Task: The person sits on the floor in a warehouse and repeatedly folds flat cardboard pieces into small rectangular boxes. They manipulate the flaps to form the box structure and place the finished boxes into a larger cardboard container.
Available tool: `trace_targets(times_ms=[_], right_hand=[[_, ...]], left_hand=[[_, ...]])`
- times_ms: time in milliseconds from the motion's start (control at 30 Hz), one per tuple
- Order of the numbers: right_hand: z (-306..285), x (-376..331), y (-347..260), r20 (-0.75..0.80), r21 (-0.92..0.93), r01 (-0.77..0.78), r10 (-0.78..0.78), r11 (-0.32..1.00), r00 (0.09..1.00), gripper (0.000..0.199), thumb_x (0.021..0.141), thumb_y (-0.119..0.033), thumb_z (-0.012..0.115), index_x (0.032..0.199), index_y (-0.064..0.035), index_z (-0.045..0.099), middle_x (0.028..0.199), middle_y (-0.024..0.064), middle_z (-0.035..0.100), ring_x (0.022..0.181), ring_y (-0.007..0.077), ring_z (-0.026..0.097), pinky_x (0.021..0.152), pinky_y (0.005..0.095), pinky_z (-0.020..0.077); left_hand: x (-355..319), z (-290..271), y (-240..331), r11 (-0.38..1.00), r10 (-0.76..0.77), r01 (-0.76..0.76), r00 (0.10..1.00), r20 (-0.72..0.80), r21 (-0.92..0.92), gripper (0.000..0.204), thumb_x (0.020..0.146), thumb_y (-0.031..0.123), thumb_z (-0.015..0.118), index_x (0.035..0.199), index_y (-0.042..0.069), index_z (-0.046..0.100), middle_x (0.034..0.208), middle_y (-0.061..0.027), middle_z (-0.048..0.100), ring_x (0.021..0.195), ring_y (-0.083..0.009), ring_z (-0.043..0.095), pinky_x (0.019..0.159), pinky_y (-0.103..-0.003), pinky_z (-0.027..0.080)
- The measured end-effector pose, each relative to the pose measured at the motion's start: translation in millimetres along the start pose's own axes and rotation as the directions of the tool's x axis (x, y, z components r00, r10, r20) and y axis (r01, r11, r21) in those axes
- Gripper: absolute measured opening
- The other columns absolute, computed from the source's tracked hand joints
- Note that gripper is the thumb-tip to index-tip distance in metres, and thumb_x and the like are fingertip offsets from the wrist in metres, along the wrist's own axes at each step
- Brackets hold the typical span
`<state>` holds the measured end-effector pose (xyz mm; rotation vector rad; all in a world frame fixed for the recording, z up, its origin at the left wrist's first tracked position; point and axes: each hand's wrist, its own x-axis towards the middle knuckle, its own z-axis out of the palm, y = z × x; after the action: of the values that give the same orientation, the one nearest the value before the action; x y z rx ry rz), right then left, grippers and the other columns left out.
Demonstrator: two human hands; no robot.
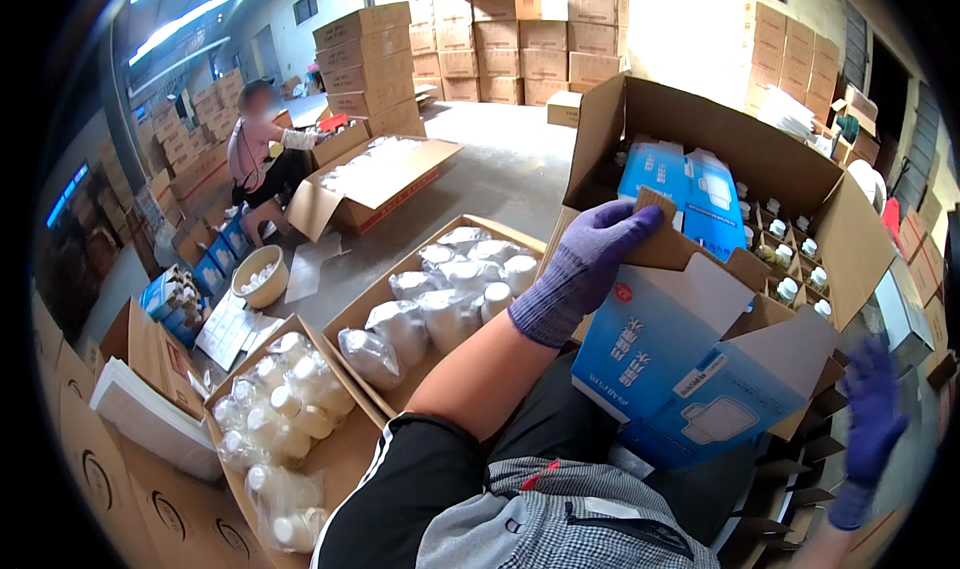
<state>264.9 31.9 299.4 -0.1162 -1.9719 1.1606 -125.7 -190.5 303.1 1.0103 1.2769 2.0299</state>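
My left hand, in a purple knit glove, pinches a brown piece of corrugated cardboard between thumb and fingers. The cardboard sits over the open top of a blue and white carton that rests tilted against my legs, its white flaps raised. My right hand, gloved alike, is off to the right with its fingers stretched out and nothing in them; motion blurs it slightly. Just beyond the blue carton stands a large open cardboard box. Blue packages and several white-capped bottles between dividers are inside it.
Left of my legs, two shallow cartons hold plastic-wrapped white bottles and white containers. A tub stands on the floor. Farther off, a person sits by an open carton. Stacked boxes line the back.
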Motion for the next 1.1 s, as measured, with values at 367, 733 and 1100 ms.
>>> trace_targets(times_ms=[367,733,1100], right_hand=[[83,-61,34,-0.17,0.293,-0.131,0.186,0.947,0.968,0.051,0.107,-0.037,0.039,0.14,0.0005,0.049,0.131,0.0149,0.058,0.117,0.0262,0.059,0.101,0.0388,0.0453],[89,-107,83,-0.541,-0.119,-0.216,0.119,0.969,0.832,0.056,0.106,-0.036,0.037,0.144,0.0034,0.043,0.142,0.0221,0.048,0.123,0.0299,0.055,0.103,0.042,0.048],[77,-158,88,-0.461,-0.017,0.109,-0.105,0.994,0.881,0.057,0.099,-0.038,0.05,0.143,-0.0015,0.048,0.138,0.023,0.05,0.122,0.0377,0.054,0.11,0.0499,0.039]], left_hand=[[-20,28,9,0.981,0.048,-0.046,0.999,-0.006,0.189,0.048,0.092,0.041,0.072,0.117,0.0,0.067,0.104,-0.0114,0.069,0.098,-0.0195,0.065,0.09,-0.032,0.052],[-51,62,-39,0.627,0.608,-0.77,0.578,0.545,0.118,0.045,0.086,0.04,0.073,0.117,0.007,0.07,0.12,-0.0153,0.062,0.113,-0.032,0.058,0.101,-0.044,0.043],[-80,62,-34,0.652,0.374,-0.746,0.471,0.799,0.135,0.043,0.079,0.054,0.077,0.077,0.011,0.07,0.088,-0.0077,0.064,0.106,-0.0335,0.06,0.113,-0.063,0.026]])
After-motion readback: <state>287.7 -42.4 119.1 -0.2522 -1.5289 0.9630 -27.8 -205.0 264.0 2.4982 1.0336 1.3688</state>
